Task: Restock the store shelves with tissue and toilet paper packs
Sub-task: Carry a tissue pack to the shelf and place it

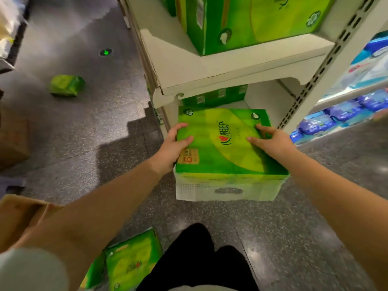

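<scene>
Crouched low, a person grips a green tissue pack [222, 143] between the left hand [174, 143] and right hand [270, 139] at the bottom shelf [262, 97].

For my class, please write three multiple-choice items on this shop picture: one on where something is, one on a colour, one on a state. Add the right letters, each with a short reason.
1. Where does the small green pack lie?
A. on the floor, far left
B. on the upper shelf
C. on the brown carton

2. What colour is the top of the tissue pack that the hands hold?
A. blue
B. green and yellow
C. red

3. How do the hands meet that pack?
A. only the left hand touches it
B. neither touches it
C. the left hand and the right hand each hold a side

Key: 1 A, it lies alone on the grey floor, apart from the shelves. 2 B, the top is green with a yellow band. 3 C, fingers lie on top at both sides as the pack enters the lowest shelf.
</scene>
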